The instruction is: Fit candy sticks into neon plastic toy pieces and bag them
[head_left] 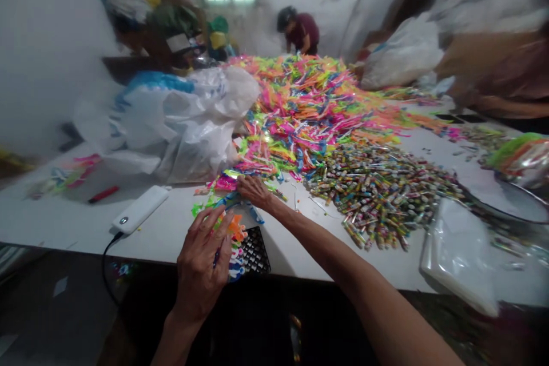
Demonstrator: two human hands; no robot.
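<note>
My left hand is curled over bright plastic pieces at the table's front edge, its thumb and fingers closed round some of them; a sliver of blue shows there. Beneath lies a black tray with a grid of holes, partly covered by an orange piece and blue and white ones. Farther forward, my right hand reaches the near edge of a heap of neon plastic strips. Its fingers are bent together beside pink and blue strips, and their tips are hidden.
Large white plastic bags stand left of the heap. A white power bank with a black cable and a red marker lie nearby. Many small patterned tubes and clear plastic bags cover the right. A person bends behind the heap.
</note>
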